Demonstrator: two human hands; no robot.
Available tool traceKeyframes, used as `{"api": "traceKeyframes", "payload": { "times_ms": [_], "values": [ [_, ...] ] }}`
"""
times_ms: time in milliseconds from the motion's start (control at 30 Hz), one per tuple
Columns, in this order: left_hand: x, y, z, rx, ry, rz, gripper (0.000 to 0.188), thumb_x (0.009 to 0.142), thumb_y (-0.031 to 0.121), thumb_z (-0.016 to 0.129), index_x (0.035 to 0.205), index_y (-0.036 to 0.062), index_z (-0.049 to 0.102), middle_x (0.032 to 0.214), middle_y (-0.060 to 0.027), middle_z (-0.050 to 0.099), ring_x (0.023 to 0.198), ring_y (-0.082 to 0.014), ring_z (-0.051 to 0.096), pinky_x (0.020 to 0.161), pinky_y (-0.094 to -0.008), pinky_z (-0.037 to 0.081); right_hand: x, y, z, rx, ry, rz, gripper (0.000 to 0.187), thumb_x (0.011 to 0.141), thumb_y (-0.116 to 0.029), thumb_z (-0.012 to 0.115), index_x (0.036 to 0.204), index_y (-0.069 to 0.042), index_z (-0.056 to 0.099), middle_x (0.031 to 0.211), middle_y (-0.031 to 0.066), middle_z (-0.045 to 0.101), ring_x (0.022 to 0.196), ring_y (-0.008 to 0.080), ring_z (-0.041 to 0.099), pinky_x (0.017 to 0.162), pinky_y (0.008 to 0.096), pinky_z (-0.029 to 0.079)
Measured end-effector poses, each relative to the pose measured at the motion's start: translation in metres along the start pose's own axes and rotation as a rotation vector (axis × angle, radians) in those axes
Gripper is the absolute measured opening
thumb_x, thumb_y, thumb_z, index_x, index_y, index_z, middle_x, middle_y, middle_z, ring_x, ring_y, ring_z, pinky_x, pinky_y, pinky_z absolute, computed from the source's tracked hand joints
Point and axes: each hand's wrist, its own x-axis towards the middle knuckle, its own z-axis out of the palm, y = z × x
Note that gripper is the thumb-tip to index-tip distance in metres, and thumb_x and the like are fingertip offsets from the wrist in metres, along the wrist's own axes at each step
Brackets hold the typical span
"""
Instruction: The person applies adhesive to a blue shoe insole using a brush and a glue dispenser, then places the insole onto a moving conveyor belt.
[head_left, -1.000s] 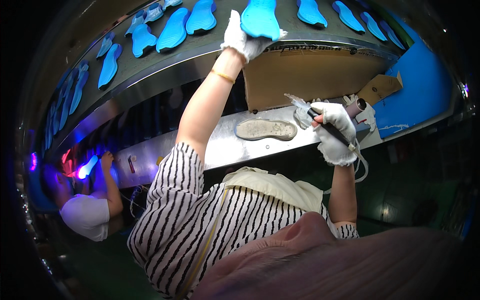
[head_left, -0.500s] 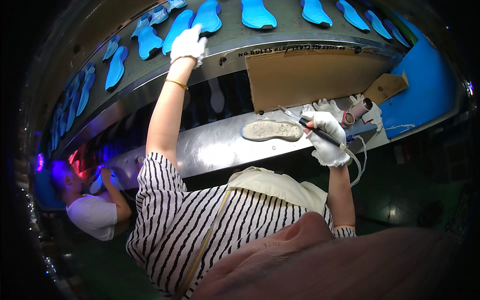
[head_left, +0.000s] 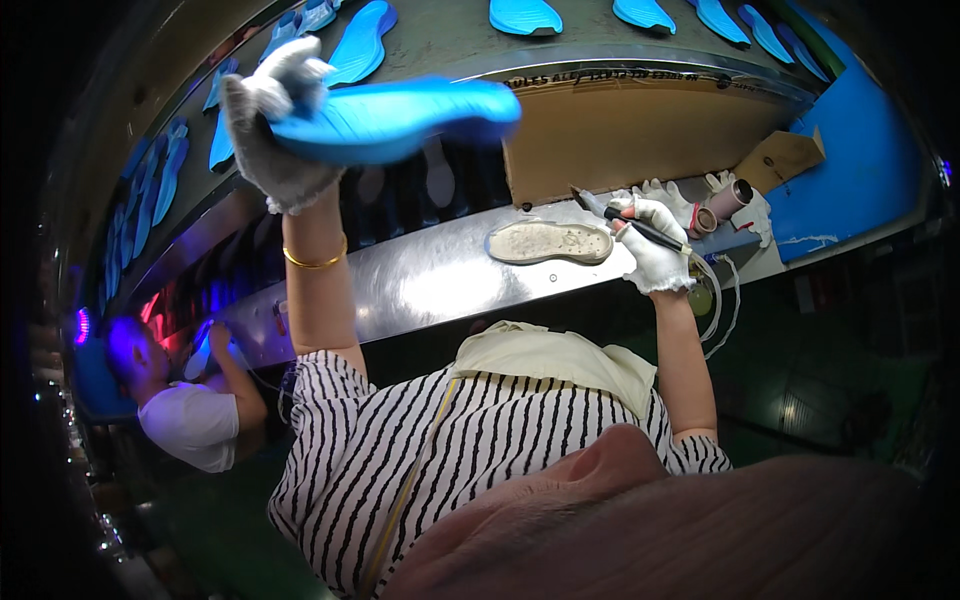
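Note:
My left hand [head_left: 275, 130], in a white glove, is raised before the conveyor and closed on the end of a bright blue shoe sole [head_left: 400, 120]. The sole is held out sideways to the right, smeared a little by motion. My gloved right hand [head_left: 655, 240] grips a black-handled brush [head_left: 645, 230] with a thin hose at its rear end. The brush's tip points up and left, above a pale grey shoe sole [head_left: 550, 242] that lies flat on the metal bench [head_left: 420, 280]. The right hand is just right of this sole, apart from it.
Several blue soles [head_left: 525, 14] lie on the dark conveyor belt [head_left: 440, 45] beyond the bench. A cardboard sheet [head_left: 620, 140] leans against its side. White gloves [head_left: 665, 195] and a spool [head_left: 735, 195] sit at the right by a blue panel [head_left: 850, 200]. Another person [head_left: 190, 400] works at far left.
My left hand has taken a blue sole off the conveyor and drawn it back toward me. My right hand keeps the brush, shifted slightly.

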Motion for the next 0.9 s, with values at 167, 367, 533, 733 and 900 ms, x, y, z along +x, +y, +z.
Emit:
{"api": "traceKeyframes", "payload": {
  "times_ms": [167, 367, 533, 733, 900],
  "values": [
    [-0.069, -0.056, 0.008, -0.763, -0.197, -0.696, 0.056, 0.097, 0.048, 0.033, 0.067, 0.0064, 0.054, 0.105, -0.0246, 0.062, 0.088, -0.0294, 0.058, 0.072, -0.0355, 0.046, 0.001, 0.002, 0.010, 0.143, 0.000, 0.001, 0.015, 0.077, 0.003, 0.069, 0.088, -0.004, 0.061, 0.085, 0.0012, 0.061, 0.079, 0.0084, 0.059, 0.074, 0.0243, 0.048],
    [-0.164, -0.065, 0.079, -0.964, 0.172, -1.206, 0.097, 0.073, 0.083, 0.038, 0.134, 0.0068, 0.041, 0.132, -0.0240, 0.046, 0.123, -0.0434, 0.044, 0.100, -0.0652, 0.034, -0.005, -0.022, 0.019, 0.166, -0.066, -0.066, 0.014, 0.079, 0.003, 0.066, 0.089, -0.002, 0.058, 0.085, 0.0036, 0.061, 0.075, 0.0093, 0.059, 0.071, 0.0241, 0.049],
    [-0.175, -0.076, 0.112, -0.948, 0.365, -1.221, 0.085, 0.080, 0.078, 0.035, 0.132, 0.0111, 0.044, 0.128, -0.0157, 0.051, 0.110, -0.0330, 0.057, 0.097, -0.0489, 0.046, -0.001, -0.031, 0.033, 0.085, -0.105, -0.202, 0.018, 0.079, 0.005, 0.065, 0.094, -0.002, 0.058, 0.091, 0.0054, 0.063, 0.080, 0.0097, 0.060, 0.073, 0.0241, 0.050],
    [-0.186, -0.089, 0.139, -0.750, 0.312, -1.075, 0.079, 0.083, 0.074, 0.036, 0.133, 0.0146, 0.044, 0.126, -0.0091, 0.055, 0.112, -0.0255, 0.056, 0.096, -0.0422, 0.046, 0.006, -0.036, 0.053, 0.012, 0.001, -0.354, 0.019, 0.079, 0.010, 0.062, 0.093, 0.000, 0.057, 0.086, 0.0075, 0.063, 0.076, 0.0099, 0.062, 0.071, 0.0232, 0.051],
    [-0.189, -0.104, 0.136, -0.722, 0.434, -1.074, 0.082, 0.081, 0.076, 0.038, 0.133, 0.0122, 0.044, 0.127, -0.0126, 0.054, 0.113, -0.0282, 0.055, 0.099, -0.0423, 0.044, -0.013, -0.043, 0.059, 0.089, -0.163, -0.196, 0.026, 0.077, 0.008, 0.062, 0.100, -0.001, 0.054, 0.088, 0.0066, 0.062, 0.079, 0.0108, 0.062, 0.071, 0.0244, 0.051]
  ]
}}
